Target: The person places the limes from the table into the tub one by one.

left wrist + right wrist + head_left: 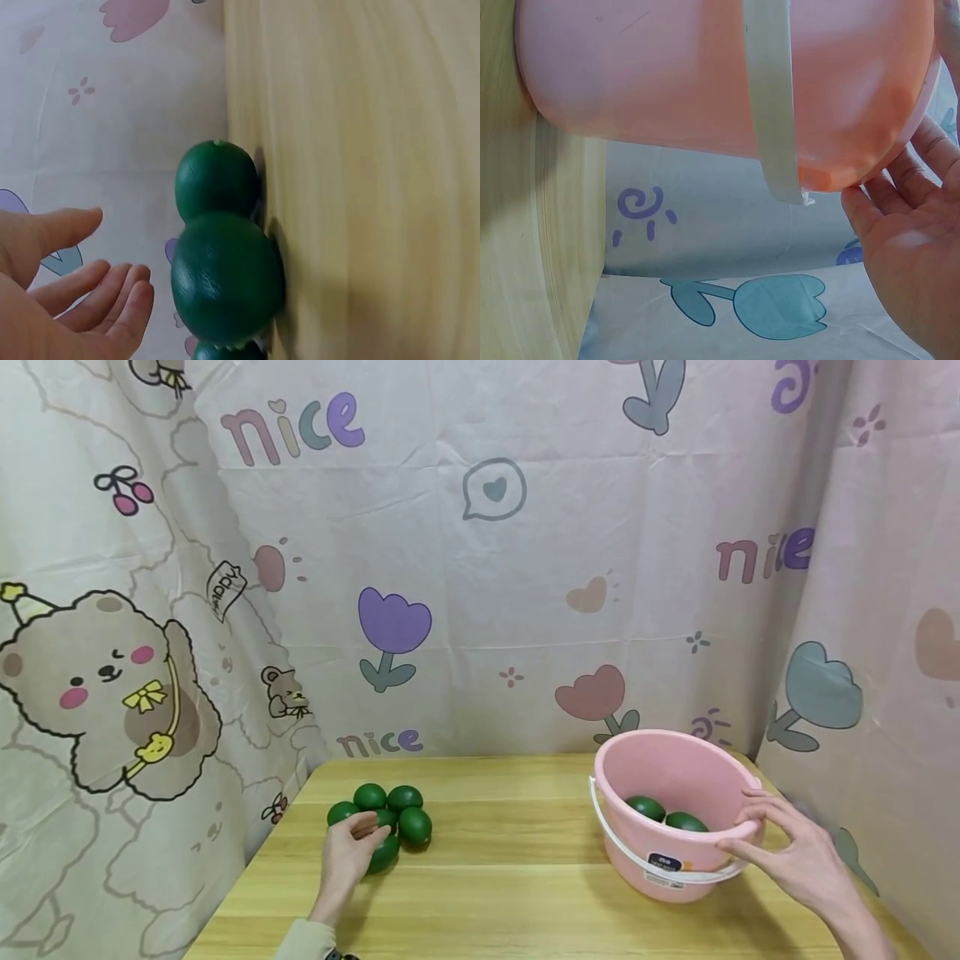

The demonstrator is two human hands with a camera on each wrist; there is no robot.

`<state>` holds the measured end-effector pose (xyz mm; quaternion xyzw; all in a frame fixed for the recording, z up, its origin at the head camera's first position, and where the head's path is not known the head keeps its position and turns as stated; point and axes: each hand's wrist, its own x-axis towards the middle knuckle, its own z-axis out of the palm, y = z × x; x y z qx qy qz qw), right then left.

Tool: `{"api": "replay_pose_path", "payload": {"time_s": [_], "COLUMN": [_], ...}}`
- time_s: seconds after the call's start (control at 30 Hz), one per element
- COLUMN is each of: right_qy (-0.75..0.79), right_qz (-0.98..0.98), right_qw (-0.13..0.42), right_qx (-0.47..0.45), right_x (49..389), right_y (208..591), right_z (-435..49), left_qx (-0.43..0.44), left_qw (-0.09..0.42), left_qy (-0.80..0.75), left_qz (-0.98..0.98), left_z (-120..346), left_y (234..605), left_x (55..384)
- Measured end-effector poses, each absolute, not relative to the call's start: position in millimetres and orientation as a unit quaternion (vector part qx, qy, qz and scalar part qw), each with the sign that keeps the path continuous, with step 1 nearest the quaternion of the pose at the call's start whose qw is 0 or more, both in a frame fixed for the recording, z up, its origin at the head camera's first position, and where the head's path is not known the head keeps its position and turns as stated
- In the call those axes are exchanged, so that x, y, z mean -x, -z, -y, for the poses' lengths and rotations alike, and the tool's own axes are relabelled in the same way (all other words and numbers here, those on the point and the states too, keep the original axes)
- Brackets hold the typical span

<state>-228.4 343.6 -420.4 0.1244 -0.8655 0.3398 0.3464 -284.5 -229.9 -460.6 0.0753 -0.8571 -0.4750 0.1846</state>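
On the left of the table sits a cluster of several dark green, smooth fruits (416, 827) that look like limes. My left hand (347, 858) is over the near side of this cluster, hiding part of it. In the left wrist view, its thumb and fingers are apart and bare, beside a large green fruit (227, 277). A pink bucket (690, 768) stands upright on the right, with two green fruits (645, 808) visible inside. My right hand (806, 858) grips the bucket's right rim, thumb at the front and fingers farther back along it.
The bucket's white handle (622, 852) hangs down across its front, near a dark label (664, 862). Beneath everything is a light wooden table (495, 893). Printed curtains (480, 568) enclose its back and both sides.
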Motion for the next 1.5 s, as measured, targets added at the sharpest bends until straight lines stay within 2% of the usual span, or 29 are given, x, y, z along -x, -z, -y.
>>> {"api": "replay_pose_path", "payload": {"time_s": [0.13,0.43,0.67,1.5], "right_qy": [-0.339,-0.34,-0.336,-0.338], "right_qz": [0.866,0.868,0.867,0.869], "right_qw": [0.346,0.342,0.348,0.341], "right_qx": [-0.123,-0.117,-0.116,-0.123], "right_x": [228.3,226.9,224.8,228.2], "right_y": [421.5,423.2,425.4,421.9], "right_z": [-343.8,-345.2,-347.2,-345.4], "left_qx": [-0.088,-0.109,-0.112,-0.143], "left_qw": [0.179,0.124,0.089,0.046], "left_qy": [0.447,0.379,0.402,0.419], "left_qz": [0.872,0.911,0.904,0.895], "left_z": [238.1,249.1,248.8,254.1], "left_y": [463.7,471.8,480.8,488.1], "left_x": [282.2,281.1,284.1,291.4]}}
